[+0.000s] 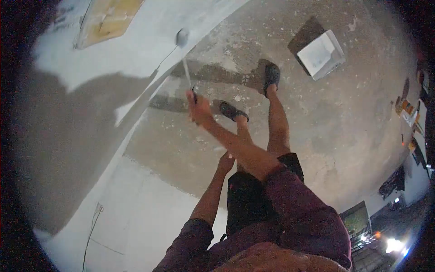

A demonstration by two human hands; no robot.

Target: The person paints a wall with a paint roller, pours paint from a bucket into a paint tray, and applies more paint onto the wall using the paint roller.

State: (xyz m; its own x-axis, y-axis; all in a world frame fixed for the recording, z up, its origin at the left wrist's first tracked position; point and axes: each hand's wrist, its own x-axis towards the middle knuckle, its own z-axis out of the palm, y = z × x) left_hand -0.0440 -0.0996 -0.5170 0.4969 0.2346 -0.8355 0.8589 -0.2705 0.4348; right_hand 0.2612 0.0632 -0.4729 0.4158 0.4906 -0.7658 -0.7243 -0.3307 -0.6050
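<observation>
My right hand [199, 109] reaches across my body toward the wall, fingers wrapped round the dark handle of a roller-like tool [186, 72]. Its pale, thin shaft is blurred by motion and points at a rounded grey shape [182, 38] against the white wall [154, 31]. Whether that shape is the tool's head is not plain. My left hand [226, 162] hangs low beside my thigh, below my right forearm. Its fingers are partly hidden, and I cannot make out anything in them.
A white rectangular container [321, 55] stands on the stained concrete floor [317, 122], beyond my dark shoes [272, 75]. A yellowish panel [110, 20] is at the upper left. Loose items [408, 113] lie at the far right. A thin cable [93, 226] runs at lower left.
</observation>
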